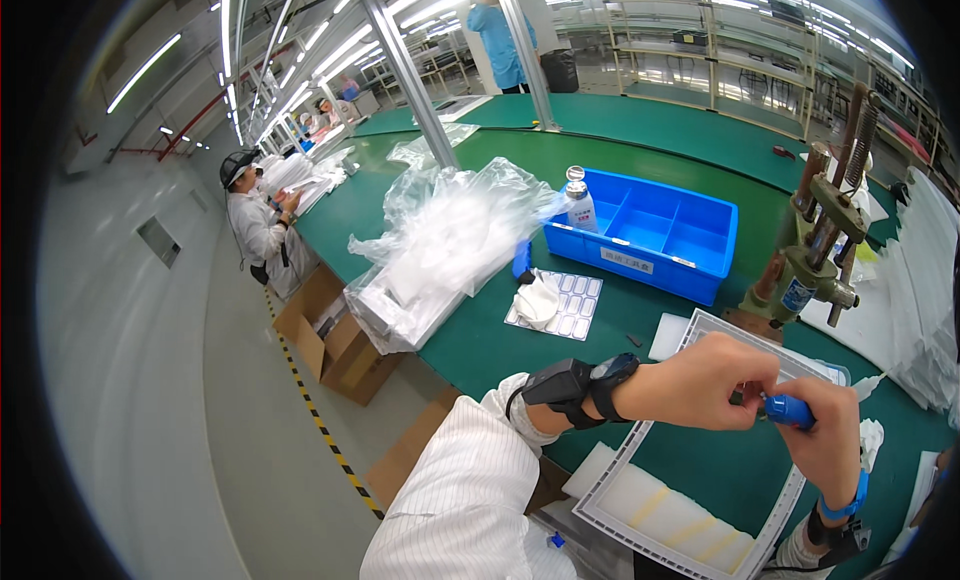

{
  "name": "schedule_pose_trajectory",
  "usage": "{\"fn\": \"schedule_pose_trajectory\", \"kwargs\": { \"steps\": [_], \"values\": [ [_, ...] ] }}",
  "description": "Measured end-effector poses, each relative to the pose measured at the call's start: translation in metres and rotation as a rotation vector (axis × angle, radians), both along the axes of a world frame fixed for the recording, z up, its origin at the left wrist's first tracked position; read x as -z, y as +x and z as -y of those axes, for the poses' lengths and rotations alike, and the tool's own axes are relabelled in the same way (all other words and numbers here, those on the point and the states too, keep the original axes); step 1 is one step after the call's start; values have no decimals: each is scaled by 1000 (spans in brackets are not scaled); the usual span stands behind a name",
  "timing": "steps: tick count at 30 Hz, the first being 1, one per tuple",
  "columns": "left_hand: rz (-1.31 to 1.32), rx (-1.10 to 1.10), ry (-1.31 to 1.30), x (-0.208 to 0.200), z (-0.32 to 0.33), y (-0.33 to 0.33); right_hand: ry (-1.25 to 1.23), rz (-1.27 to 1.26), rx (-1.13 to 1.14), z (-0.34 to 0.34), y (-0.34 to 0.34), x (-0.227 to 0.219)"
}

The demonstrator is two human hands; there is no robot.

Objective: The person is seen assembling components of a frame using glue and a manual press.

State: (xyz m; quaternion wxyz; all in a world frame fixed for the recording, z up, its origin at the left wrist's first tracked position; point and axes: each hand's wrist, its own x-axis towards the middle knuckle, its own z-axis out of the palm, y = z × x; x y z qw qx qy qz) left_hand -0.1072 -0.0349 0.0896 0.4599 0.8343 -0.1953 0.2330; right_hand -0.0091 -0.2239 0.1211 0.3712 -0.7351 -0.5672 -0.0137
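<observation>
My right hand (825,435) is closed around a small blue tool (789,411), whose working end is hidden by the fingers. Beside it, my left hand (715,380) is curled shut with its fingertips almost meeting the right hand; what they pinch, if anything, cannot be made out. Under both hands lies a light grey rectangular frame (622,458), open in the middle. White foam pads (655,505) with yellowish strips show at its near side.
A blue divided bin (640,270) holds a metal-topped bottle (580,206). Beyond the frame stands a green hand press (815,230). Plastic-wrapped material (440,245), a label sheet (575,305) and a white cloth (537,300) lie leftward. A co-worker (262,220) stands far left near a cardboard box (345,345).
</observation>
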Motion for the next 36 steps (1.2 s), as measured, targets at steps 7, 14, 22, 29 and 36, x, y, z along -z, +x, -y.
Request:
{"fn": "schedule_pose_trajectory", "kwargs": {
  "steps": [7,14,22,29,36],
  "values": [
    [44,-9,40,5,-2,1,-47,-13,-6,-2,1,3],
    [11,67,-33,3,2,-2,-51,2,-68,1,-1,1],
    [-224,248,-319,8,0,1,-21,7,-135,3,-1,-2],
    [-228,277,-756,-8,-27,9,-41,8,-42,2,3,-2],
    [-276,234,-657,-11,-23,2,-240,-333,-58,-2,16,2]
  ]
}}
